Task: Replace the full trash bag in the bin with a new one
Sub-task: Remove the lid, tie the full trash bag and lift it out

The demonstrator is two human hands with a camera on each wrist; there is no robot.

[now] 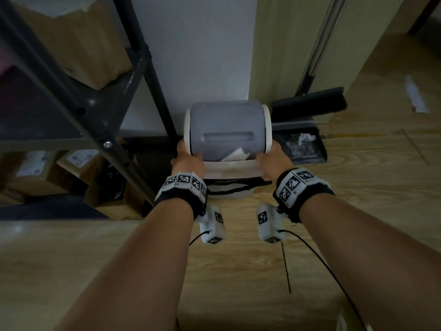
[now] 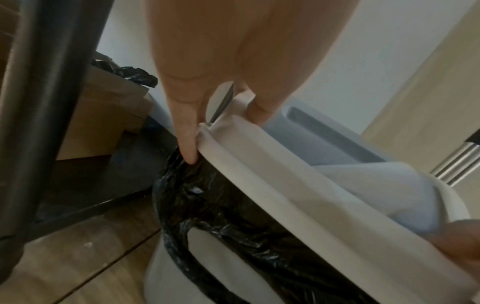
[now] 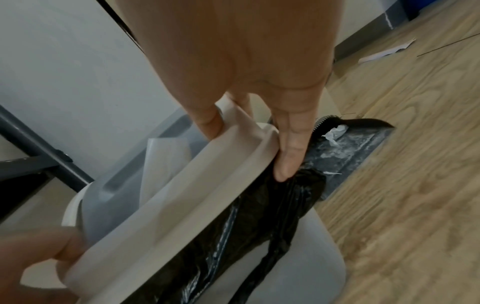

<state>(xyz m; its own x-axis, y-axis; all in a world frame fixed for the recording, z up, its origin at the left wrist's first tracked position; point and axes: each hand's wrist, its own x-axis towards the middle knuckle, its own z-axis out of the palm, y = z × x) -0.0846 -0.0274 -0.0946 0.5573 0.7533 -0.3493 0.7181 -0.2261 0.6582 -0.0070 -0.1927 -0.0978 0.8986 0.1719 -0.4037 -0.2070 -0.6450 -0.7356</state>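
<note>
A white bin (image 1: pixel 229 191) stands on the floor against the wall, lined with a black trash bag (image 1: pixel 238 181) whose edge folds over the rim. On top sits its white lid (image 1: pixel 266 130) with a grey swing flap (image 1: pixel 228 130); white paper (image 1: pixel 235 155) sticks out at the flap. My left hand (image 1: pixel 188 161) grips the lid's left end, thumb on top and fingers (image 2: pixel 189 144) under the rim (image 2: pixel 285 185) against the bag (image 2: pixel 233 216). My right hand (image 1: pixel 272 161) grips the right end likewise, fingers (image 3: pixel 285 160) touching the bag (image 3: pixel 246 226) below the rim (image 3: pixel 182 195).
A black metal shelf rack (image 1: pixel 100 111) with cardboard boxes (image 1: pixel 78 44) stands close on the left. A black dustpan (image 1: pixel 303 144) holding scraps and a broom (image 1: pixel 310 101) lie right of the bin. Wooden floor (image 1: pixel 358 211) spreads in front; a paper scrap (image 1: pixel 415 94) lies far right.
</note>
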